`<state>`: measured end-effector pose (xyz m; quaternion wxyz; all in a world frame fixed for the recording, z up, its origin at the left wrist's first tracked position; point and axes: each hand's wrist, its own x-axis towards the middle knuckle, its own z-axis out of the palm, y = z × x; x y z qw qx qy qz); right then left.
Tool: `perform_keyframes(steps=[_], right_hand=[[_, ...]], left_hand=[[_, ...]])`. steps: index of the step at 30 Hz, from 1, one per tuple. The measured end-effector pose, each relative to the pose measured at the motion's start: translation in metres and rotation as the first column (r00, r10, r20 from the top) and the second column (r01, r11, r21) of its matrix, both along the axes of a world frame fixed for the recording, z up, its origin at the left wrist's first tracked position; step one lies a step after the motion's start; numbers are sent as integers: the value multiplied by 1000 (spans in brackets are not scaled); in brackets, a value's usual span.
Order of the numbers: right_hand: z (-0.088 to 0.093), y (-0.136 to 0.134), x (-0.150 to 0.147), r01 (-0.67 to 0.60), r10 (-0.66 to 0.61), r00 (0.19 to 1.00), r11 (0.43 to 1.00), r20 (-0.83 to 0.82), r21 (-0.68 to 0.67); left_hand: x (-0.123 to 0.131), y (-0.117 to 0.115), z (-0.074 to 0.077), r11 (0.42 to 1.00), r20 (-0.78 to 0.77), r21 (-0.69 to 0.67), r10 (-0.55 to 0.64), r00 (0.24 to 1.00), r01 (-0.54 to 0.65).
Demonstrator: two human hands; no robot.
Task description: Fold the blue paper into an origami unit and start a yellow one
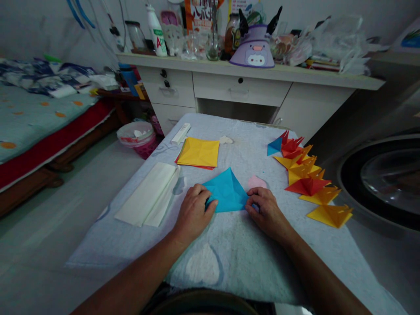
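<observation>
Evidently midway, I'd say: the left hand (197, 202) has a closed grip on one corner of the part-folded blue origami paper (227, 191), the right hand (262, 206) pinches another. Right of that grip, pointed pieces (306, 170) lie folded; beyond the left, stacked squares (199, 151) lie flat.

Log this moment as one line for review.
left hand: holding blue paper, left side | right hand: holding its right corner | beyond: yellow-topped paper stack | right: folded paper pieces
</observation>
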<state>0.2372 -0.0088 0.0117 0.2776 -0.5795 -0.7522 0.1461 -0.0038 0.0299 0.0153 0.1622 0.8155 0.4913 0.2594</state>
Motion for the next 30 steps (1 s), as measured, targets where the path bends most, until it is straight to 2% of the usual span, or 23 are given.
perform_keyframes(steps=[13, 18, 30], right_hand=[[-7, 0, -3, 94, -95, 995, 995, 39, 39], [-8, 2, -4, 82, -84, 996, 994, 36, 70], [-9, 2, -5, 102, -104, 994, 993, 41, 50]], left_hand=[[0, 2, 0, 997, -98, 63, 40, 994, -34], [1, 1, 1, 996, -123, 69, 59, 991, -51], [2, 1, 2, 996, -161, 66, 75, 984, -65]])
